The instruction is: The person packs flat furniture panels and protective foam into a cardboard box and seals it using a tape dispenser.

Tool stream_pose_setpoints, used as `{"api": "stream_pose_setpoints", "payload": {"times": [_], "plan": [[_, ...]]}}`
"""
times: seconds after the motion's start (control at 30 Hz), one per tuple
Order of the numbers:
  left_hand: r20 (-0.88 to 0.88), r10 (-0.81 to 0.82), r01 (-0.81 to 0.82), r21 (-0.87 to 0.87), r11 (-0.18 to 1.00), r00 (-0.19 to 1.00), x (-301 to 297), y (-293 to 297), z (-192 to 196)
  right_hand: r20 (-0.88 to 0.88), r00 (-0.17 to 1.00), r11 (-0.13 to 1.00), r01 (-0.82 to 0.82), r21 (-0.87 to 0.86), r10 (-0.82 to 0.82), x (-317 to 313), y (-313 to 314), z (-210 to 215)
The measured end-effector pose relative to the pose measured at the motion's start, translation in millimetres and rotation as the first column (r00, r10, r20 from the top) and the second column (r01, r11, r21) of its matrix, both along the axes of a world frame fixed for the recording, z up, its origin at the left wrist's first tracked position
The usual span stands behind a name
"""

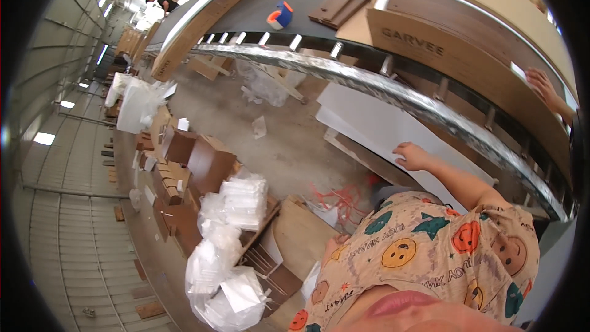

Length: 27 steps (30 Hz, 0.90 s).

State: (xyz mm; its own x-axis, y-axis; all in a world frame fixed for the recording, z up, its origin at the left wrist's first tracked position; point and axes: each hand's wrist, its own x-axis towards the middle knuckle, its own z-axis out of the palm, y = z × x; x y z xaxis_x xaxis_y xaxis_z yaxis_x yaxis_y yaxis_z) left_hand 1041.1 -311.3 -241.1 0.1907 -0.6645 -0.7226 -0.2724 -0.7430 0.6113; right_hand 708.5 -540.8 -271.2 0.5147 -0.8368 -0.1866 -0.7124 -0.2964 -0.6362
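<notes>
Right grip loosely spread near white panel; left grip beside shirt, can't tell its state. Cardboard box on conveyor beyond right grip.

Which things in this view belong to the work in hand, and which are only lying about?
Probably in the work:
- open cardboard box, with another person's hand at it
- brown boards beside the box
- white sheet, nearest the right hand

Apparently lying about:
- bundles in clear plastic
- tangled red strips
- pale scrap on the floor
</notes>
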Motion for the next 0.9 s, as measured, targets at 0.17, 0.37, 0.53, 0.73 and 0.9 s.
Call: {"api": "stream_pose_setpoints", "payload": {"times": [0.17,0.37,0.53,0.73,0.9], "plan": [[0.306,-0.380,0.406,-0.023,0.914,0.873,123.7,-73.6,-56.2,0.214,0.944,0.967,0.231,0.112,-0.250,68.9,-121.8,52.1],[0.172,-0.283,0.319,-0.243,0.916,0.944,123.7,-338.6,20.2,0.560,0.314,0.637,0.264,0.724,-0.767,118.7,-230.0,81.7],[-0.169,-0.267,0.153,-0.492,0.857,0.949,85.2,-540.2,77.5,0.596,0.074,0.597,0.213,0.774,-0.800,129.0,-294.4,107.8],[0.023,-0.441,0.362,-0.608,0.706,0.897,32.8,-766.1,75.5,0.568,-0.166,0.467,0.411,0.783,-0.806,134.4,-385.8,81.9],[0.256,-0.493,0.549,-0.516,0.657,0.832,44.6,-906.3,35.5,0.635,-0.256,0.387,0.611,0.691,-0.729,180.7,-469.0,52.4]]}}
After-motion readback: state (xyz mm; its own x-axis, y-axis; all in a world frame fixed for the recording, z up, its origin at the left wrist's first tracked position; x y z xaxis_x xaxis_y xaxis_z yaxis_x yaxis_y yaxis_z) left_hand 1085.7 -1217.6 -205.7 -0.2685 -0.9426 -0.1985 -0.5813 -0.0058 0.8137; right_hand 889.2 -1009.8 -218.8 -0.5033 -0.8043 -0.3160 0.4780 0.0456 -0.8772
